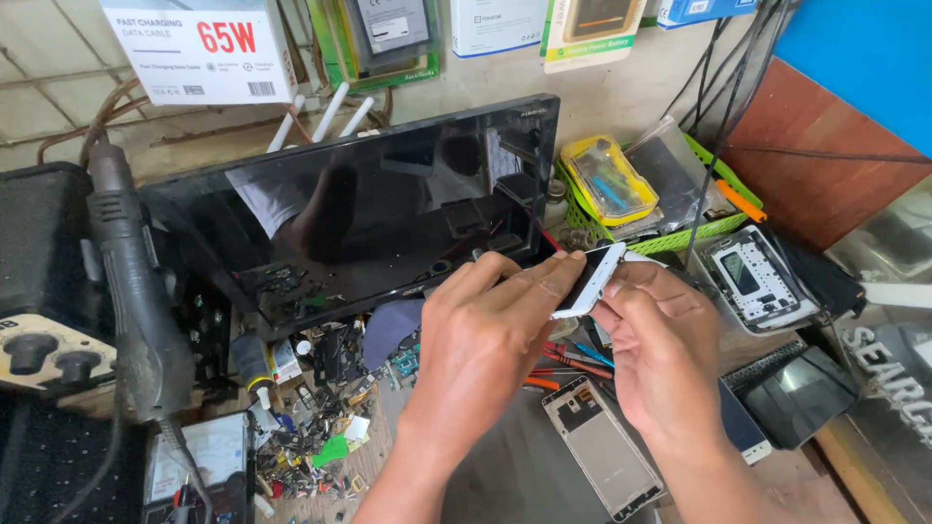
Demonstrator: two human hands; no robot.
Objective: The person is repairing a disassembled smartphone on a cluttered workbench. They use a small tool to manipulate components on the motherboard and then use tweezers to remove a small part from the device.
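head view: white phone screen panel (589,281), held mid-scene above the cluttered bench, pinched at its far top edge by the left hand (485,335) and along its right edge by the right hand (660,349), fingers closed on it. judged light, thin, stiff and fragile; best held by the edges, not the glass face. near: bare white phone frame (602,448); far: dark monitor (359,213), green basket (714,228); left: hot-air gun (131,272).

black screen (388,194) leans below white and green wall packages (209,49).
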